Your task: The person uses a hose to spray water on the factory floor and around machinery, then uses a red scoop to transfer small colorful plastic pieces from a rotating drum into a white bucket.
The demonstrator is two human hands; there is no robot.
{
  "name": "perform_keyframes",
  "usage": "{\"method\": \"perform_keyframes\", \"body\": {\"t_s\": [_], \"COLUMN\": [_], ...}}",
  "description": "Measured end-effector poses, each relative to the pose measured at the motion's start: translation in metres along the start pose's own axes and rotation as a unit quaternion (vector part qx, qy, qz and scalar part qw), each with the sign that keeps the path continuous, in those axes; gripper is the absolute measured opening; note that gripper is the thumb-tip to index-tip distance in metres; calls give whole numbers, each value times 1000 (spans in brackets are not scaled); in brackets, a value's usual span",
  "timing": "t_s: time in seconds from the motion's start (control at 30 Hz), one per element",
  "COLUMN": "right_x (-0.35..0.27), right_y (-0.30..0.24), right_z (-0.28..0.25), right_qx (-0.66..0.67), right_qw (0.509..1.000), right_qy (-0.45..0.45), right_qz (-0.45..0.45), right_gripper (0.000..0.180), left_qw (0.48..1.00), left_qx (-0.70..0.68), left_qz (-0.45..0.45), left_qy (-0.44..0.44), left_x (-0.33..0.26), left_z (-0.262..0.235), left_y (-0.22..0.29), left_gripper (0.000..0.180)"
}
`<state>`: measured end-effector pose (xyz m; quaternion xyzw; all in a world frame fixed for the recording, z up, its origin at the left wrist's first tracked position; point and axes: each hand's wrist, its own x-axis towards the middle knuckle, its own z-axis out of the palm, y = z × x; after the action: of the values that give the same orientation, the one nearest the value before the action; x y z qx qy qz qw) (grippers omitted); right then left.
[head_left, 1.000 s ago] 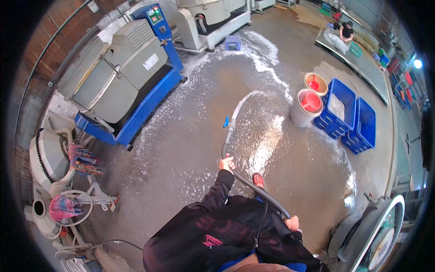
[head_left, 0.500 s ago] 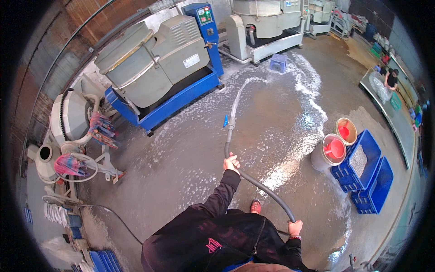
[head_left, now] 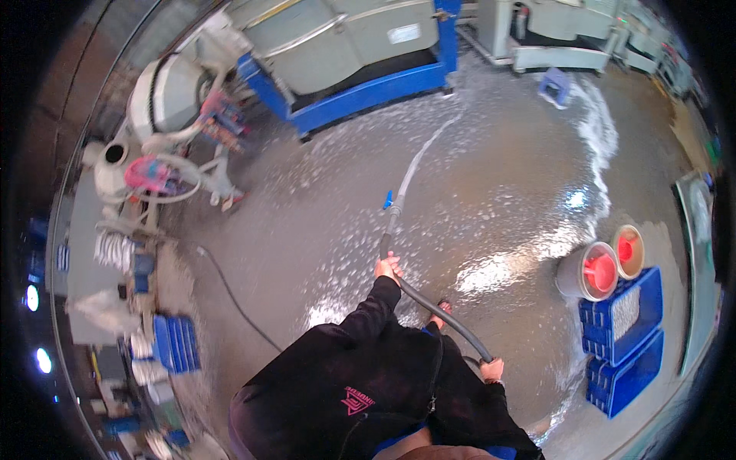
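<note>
Water jet (head_left: 420, 159) swung leftward since the earlier frame, away from the stool (head_left: 554, 87), toward the blue-framed machine (head_left: 368, 105). Hose (head_left: 460, 329) before the body, above wet floor (head_left: 299, 230): left hand (head_left: 389, 267) wrapped around it behind the valve (head_left: 389, 201), right hand (head_left: 491, 370) grasping it farther back.

The white water stream (head_left: 424, 159) from the grey flexible hose (head_left: 437, 309) has swung left, now landing near the right corner of the blue metal machine frame (head_left: 372, 101) instead of well right of it. The view has turned left, bringing the stacked blue plastic trays (head_left: 175, 345) at near left fully into sight.
</note>
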<state>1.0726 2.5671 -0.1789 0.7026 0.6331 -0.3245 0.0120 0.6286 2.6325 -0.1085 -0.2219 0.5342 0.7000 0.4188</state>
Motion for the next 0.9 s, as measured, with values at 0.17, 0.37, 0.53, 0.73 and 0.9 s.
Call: {"method": "perform_keyframes", "body": {"t_s": [0.17, 0.37, 0.53, 0.73, 0.9], "right_x": [23, 24, 3, -18, -15], "right_y": [-26, -93, -173, -247, -273], "right_z": [16, 46, 76, 125, 151], "right_qx": [-39, -38, -71, -122, -81], "right_qw": [995, 988, 982, 981, 986], "right_qy": [-87, -114, -135, -83, -63], "right_qz": [-29, -96, -108, -129, -129], "right_gripper": [35, 34, 34, 27, 29], "left_qw": [994, 980, 970, 970, 999], "left_qx": [-70, -159, -204, -240, -42], "left_qz": [3, 27, 27, 0, -13], "left_qy": [83, 118, 126, 30, 10], "left_x": [8, 35, 70, 103, 117], "left_z": [-70, -151, -232, -280, -224], "left_y": [34, 84, 133, 202, 280], "left_gripper": [33, 28, 27, 11, 16]}}
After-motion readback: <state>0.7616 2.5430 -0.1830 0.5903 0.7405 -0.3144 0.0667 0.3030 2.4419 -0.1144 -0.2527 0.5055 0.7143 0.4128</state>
